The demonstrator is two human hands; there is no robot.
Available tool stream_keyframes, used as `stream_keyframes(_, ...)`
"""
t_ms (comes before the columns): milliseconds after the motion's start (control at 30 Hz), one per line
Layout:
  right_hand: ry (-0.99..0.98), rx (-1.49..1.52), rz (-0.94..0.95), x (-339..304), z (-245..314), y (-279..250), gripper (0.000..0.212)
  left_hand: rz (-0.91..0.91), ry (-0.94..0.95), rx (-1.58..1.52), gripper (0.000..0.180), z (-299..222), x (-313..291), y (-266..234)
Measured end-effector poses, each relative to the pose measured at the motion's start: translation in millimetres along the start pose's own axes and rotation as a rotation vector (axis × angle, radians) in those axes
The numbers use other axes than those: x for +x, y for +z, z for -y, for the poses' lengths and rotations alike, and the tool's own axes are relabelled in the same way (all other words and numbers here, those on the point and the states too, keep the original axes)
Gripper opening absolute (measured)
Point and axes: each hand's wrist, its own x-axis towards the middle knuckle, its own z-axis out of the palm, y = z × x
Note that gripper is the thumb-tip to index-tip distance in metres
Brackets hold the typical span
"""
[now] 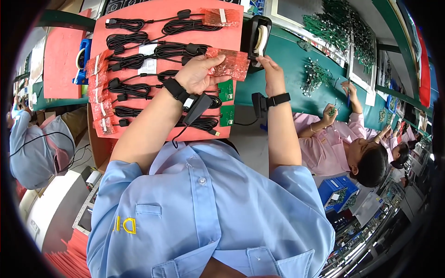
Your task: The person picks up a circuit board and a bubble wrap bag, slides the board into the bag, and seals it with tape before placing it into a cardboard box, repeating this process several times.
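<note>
My left hand (199, 75) is closed on a red bubble-wrap pouch (235, 65), thumb on top, above the pink foam mat (160, 7). Close by on the right, the thumb and fingers of my right hand (273, 76) pinch the end of the tape at a black tape dispenser (251, 39) holding a white roll (262, 38). Coiled black cables (127, 41) lie in rows on the mat, some with their ends in red bubble wrap (98, 74). Two small green circuit boards (226, 116) rest at the mat's right edge, below my left hand.
A blue tape dispenser (82, 61) stands left of the mat. On the green table (282, 60) to the right lie bundles of small wired parts (315, 76). A person in pink (333, 143) works there with both hands. Another person in blue (41, 143) is at the left.
</note>
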Motion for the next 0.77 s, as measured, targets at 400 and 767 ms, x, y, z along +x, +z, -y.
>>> stream_keyframes(400,-0.291,-1.102,-0.038,-21.8,-45.7,-31.3,0.013,0.016,0.020,-0.030,0.023,0.6,1.5,1.4)
stream_keyframes(767,-0.264,-0.025,0.153,-86.9,66.3,72.1,0.047,-0.135,0.170,0.124,0.022,18.2,6.7,4.0)
